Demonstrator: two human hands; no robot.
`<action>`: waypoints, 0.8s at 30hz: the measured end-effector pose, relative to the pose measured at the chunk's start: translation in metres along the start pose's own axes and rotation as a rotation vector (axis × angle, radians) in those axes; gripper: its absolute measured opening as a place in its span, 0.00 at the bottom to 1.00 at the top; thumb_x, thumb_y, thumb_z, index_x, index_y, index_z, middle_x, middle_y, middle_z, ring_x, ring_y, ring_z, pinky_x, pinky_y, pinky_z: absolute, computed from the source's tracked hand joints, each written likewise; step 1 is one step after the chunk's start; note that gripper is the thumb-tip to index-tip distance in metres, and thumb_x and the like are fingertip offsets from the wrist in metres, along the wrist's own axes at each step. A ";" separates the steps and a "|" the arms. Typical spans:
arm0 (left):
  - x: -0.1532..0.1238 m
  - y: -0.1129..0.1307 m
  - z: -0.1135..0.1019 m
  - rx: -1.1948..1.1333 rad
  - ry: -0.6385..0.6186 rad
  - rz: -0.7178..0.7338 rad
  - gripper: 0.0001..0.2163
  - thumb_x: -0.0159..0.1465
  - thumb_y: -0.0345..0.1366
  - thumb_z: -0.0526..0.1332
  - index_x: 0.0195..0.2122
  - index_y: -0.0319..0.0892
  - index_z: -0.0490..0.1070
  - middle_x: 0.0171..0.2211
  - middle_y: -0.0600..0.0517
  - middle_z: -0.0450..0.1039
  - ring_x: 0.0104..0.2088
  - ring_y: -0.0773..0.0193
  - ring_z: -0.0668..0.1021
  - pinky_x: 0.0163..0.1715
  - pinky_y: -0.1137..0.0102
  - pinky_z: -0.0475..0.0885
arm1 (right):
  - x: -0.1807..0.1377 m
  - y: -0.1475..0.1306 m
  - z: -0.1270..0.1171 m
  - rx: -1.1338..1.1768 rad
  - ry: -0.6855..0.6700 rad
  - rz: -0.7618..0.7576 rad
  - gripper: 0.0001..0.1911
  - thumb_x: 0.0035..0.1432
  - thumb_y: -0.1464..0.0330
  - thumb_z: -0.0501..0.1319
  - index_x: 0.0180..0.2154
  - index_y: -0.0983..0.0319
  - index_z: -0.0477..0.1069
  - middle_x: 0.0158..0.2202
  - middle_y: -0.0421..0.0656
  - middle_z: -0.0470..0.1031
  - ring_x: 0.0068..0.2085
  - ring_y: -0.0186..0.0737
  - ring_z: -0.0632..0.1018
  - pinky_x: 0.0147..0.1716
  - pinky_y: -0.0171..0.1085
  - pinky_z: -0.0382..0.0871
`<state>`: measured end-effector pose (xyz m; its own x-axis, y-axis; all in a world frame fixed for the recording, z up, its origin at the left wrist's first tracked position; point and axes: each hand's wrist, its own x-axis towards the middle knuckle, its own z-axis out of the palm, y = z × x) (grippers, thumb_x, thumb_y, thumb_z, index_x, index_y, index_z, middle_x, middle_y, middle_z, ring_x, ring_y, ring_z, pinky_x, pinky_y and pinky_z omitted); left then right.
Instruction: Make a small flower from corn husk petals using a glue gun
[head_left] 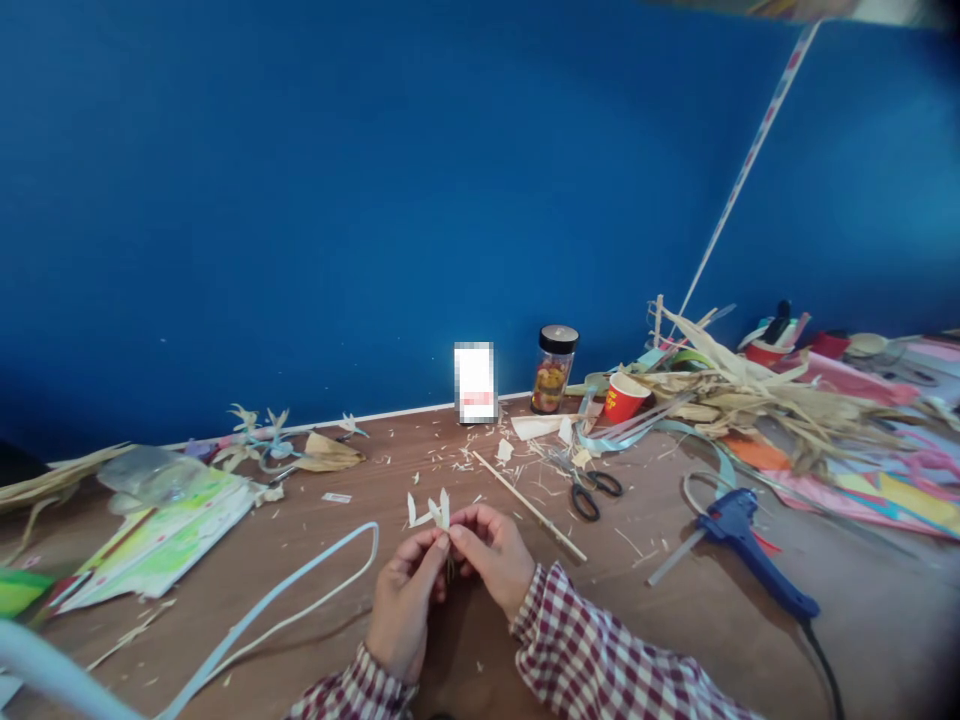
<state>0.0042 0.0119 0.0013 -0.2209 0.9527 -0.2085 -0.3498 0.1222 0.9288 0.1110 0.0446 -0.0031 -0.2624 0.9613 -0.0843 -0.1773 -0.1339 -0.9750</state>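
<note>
Above the brown table, my left hand [409, 595] and my right hand [491, 550] meet at the fingertips. Both pinch the base of a small pale husk flower [443, 510], whose pointed petals stick up over the fingers. Part of its lower end shows between the hands; the rest is hidden by the fingers. Beyond my right hand lie a thin wooden stick [529, 507] and black-handled scissors [592, 493]. A pale blue strip [300, 573], bent into a loop, lies left of my left hand.
A blue glue gun [757, 555] with a black cord lies at the right. Dried corn husks [735, 385] pile up behind it, near a red paper cup [625, 398] and a lidded jar [553, 370]. Painted paper [169, 535] lies left. Scraps litter the table [420, 460].
</note>
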 end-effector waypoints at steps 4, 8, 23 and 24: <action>0.001 0.002 0.000 -0.102 0.021 -0.038 0.12 0.45 0.37 0.67 0.29 0.39 0.72 0.15 0.59 0.63 0.15 0.76 0.61 0.14 0.79 0.55 | -0.004 -0.004 0.003 -0.015 0.010 -0.038 0.14 0.48 0.59 0.59 0.31 0.63 0.67 0.22 0.38 0.67 0.22 0.29 0.67 0.17 0.27 0.60; 0.001 0.002 -0.001 -0.117 0.034 -0.037 0.12 0.44 0.37 0.67 0.29 0.38 0.73 0.14 0.60 0.63 0.14 0.78 0.59 0.13 0.80 0.54 | -0.004 -0.003 0.003 -0.101 -0.014 -0.048 0.14 0.50 0.59 0.57 0.27 0.65 0.66 0.17 0.35 0.63 0.18 0.27 0.63 0.16 0.27 0.56; 0.005 -0.001 -0.003 -0.071 0.021 -0.006 0.11 0.45 0.39 0.67 0.25 0.36 0.73 0.12 0.59 0.62 0.14 0.76 0.61 0.14 0.79 0.55 | -0.006 0.001 0.005 -0.218 -0.008 -0.095 0.14 0.52 0.60 0.55 0.24 0.64 0.64 0.16 0.35 0.62 0.18 0.27 0.61 0.17 0.28 0.55; 0.006 -0.001 -0.003 -0.068 0.020 -0.008 0.10 0.45 0.39 0.67 0.24 0.36 0.73 0.12 0.59 0.61 0.15 0.76 0.61 0.14 0.79 0.55 | -0.006 0.001 0.005 -0.223 -0.015 -0.101 0.13 0.52 0.61 0.55 0.24 0.64 0.64 0.16 0.35 0.62 0.18 0.26 0.61 0.17 0.27 0.54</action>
<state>0.0002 0.0160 -0.0020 -0.2361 0.9460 -0.2223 -0.4127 0.1095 0.9043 0.1077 0.0370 -0.0024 -0.2687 0.9631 0.0174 0.0095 0.0207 -0.9997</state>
